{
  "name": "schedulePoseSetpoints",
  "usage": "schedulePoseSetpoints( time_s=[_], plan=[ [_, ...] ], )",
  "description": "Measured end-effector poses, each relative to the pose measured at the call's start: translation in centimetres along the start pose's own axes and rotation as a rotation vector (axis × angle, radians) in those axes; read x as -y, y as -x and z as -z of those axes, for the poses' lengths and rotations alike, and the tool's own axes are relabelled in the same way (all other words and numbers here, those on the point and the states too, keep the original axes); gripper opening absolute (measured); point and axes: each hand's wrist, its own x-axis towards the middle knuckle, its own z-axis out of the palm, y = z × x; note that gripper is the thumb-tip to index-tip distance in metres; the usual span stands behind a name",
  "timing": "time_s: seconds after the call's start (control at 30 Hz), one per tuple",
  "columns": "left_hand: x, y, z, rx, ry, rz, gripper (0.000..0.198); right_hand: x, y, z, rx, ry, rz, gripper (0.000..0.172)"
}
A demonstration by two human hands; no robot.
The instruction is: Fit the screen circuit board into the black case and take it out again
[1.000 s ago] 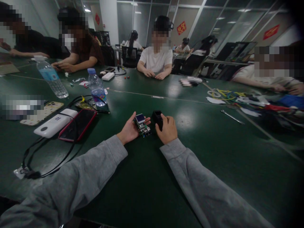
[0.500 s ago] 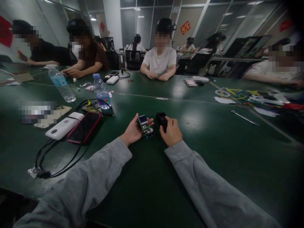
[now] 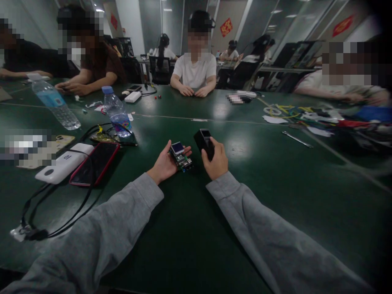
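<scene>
- Gripped loosely by the left fingers [image 3: 187,150]: the circuit board [image 3: 183,158], at the centre of the dial.
- Best borne by its edges, nearly level, without pressure on the screen [image 3: 177,148].
- Gripped by the right fingers [image 3: 218,147]: the black box [image 3: 200,141], at two o'clock from the board; best held lightly by its sides.
- Contact with the bench [image 3: 183,228]: cannot tell for either.
- Counted: one board, one box, one wrench [image 3: 297,139] at three o'clock, two bottles [image 3: 117,114] towards ten, one red-rimmed phone [image 3: 96,163] at nine.

Left hand [image 3: 163,164], palm up, cradles a circuit board [image 3: 183,160]; beside it, the right hand [image 3: 217,161] grips a black case [image 3: 201,141]. Phone [image 3: 96,164] left of both, wrench [image 3: 297,139] right.
</scene>
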Motion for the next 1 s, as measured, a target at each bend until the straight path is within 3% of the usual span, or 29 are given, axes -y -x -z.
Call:
schedulePoseSetpoints(
  time_s=[0.13,0.33,0.7,0.93,1.0],
  plan=[
    [0.1,-0.1,0.1,0.002,-0.03,0.007,0.055,2.4,0.8,0.5,-0.101,-0.143,0.079,0.052],
    [0.2,0.0,-0.2,0.008,-0.054,0.027,0.055,5.8,2.1,0.1,0.001,-0.198,0.168,0.05],
    [0.2,0.2,-0.3,-0.069,-0.024,-0.007,0.05,5.7,2.3,-0.2,0.091,-0.185,0.203,0.051],
    [0.1,0.0,0.5,0.027,-0.02,-0.045,0.073,5.5,2.5,-0.7,0.22,-0.245,0.241,0.052],
    [0.1,0.1,0.6,0.039,-0.066,-0.05,0.069,5.3,2.5,-0.8,0.263,-0.278,0.241,0.05]
  ],
)
